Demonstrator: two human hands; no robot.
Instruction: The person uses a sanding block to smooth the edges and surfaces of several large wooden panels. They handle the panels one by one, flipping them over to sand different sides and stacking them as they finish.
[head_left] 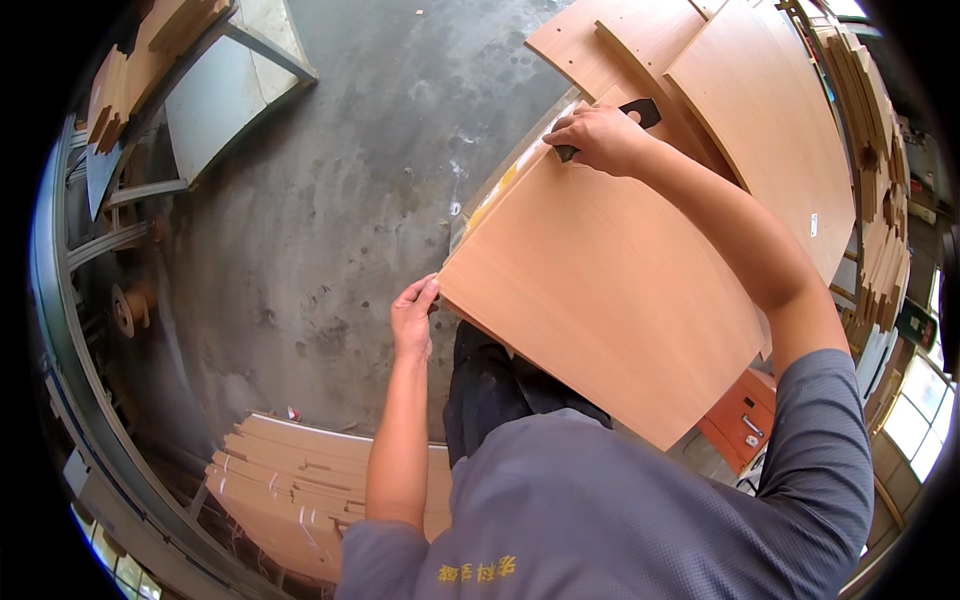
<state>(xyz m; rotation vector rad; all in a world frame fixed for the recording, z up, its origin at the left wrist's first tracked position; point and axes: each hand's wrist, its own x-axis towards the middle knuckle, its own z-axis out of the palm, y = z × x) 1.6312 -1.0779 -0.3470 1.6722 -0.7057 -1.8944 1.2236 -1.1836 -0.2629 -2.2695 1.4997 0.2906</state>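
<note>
A light-brown wooden panel (pixel 600 290) lies flat in front of me, turned at an angle. At its left corner, my left hand (pixel 412 315) is closed on the edge, the thumb uppermost and the other fingers partly hidden. My right hand (pixel 605 140) grips a flat black hand tool with a round hole (pixel 645 113) at the panel's far edge. One end of the tool sticks out beyond each side of that fist; its exact kind I cannot tell. Along the panel's far left side runs a strip with white and yellow patches (pixel 508 182).
More wooden panels (pixel 770 130) overlap at the far right. Behind my left arm is a stack of boards (pixel 290 480). An orange-red case or cabinet (pixel 740 420) is under the panel's right side. Metal framing (pixel 150 192) lines the left, beside the stained concrete floor (pixel 300 250).
</note>
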